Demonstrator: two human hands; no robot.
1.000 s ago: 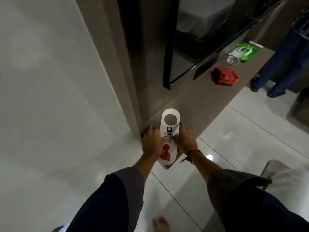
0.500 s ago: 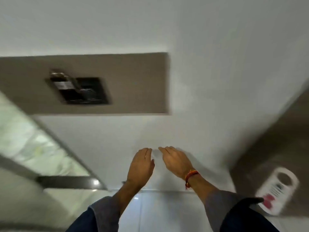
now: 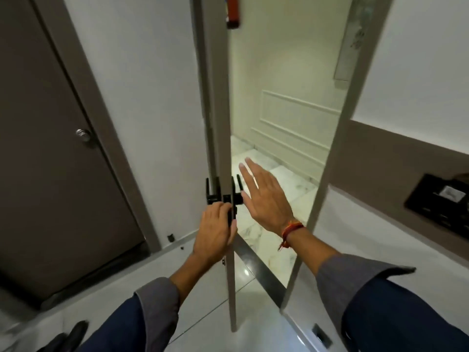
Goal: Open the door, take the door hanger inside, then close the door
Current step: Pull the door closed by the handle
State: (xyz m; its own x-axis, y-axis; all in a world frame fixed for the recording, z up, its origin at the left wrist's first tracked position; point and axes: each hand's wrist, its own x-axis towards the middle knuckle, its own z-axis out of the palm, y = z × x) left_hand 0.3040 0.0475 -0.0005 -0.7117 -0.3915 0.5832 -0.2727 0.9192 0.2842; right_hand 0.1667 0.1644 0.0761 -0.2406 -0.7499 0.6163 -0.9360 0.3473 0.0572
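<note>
The white door (image 3: 214,97) stands ajar, seen edge-on, with a black lever handle (image 3: 224,196) on each face. My left hand (image 3: 215,231) is closed around the inner handle. My right hand (image 3: 266,196) hovers flat with fingers spread just right of the door edge, beside the outer handle, holding nothing. No door hanger shows anywhere in this view. Through the gap lies a bright corridor with a marble floor (image 3: 276,179).
A brown door with a round silver knob (image 3: 83,135) is on the left. The door frame (image 3: 337,138) stands at the right, with a dark wall panel (image 3: 439,199) beyond it. A red object (image 3: 233,11) hangs up high. A metal threshold strip (image 3: 261,270) crosses the floor.
A second ago both hands held the door hanger on a counter; it was left there. The view swung to the door, and my left hand has gripped the handle with the door now ajar.
</note>
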